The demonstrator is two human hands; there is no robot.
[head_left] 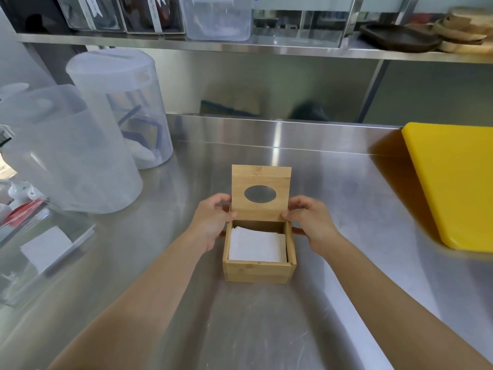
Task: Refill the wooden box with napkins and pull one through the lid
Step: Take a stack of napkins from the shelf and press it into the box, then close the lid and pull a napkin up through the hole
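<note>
Left hand (213,222) and right hand (310,222) are flanking the wooden box (258,268) on the steel counter (346,209), fingers curled, thumbs pinching the lower corners of the upright lid (261,193) with its oval hole (258,193). White napkins (257,248) are lying stacked inside. Being soft and light, one is probably best pinched at its centre fold; the rigid lid is best held by its edges.

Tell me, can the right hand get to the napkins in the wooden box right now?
Probably yes. The lid stands upright, so the napkins lie uncovered in the wooden box. The right hand rests at the lid's edge beside them, though its grip is busy there.
</note>
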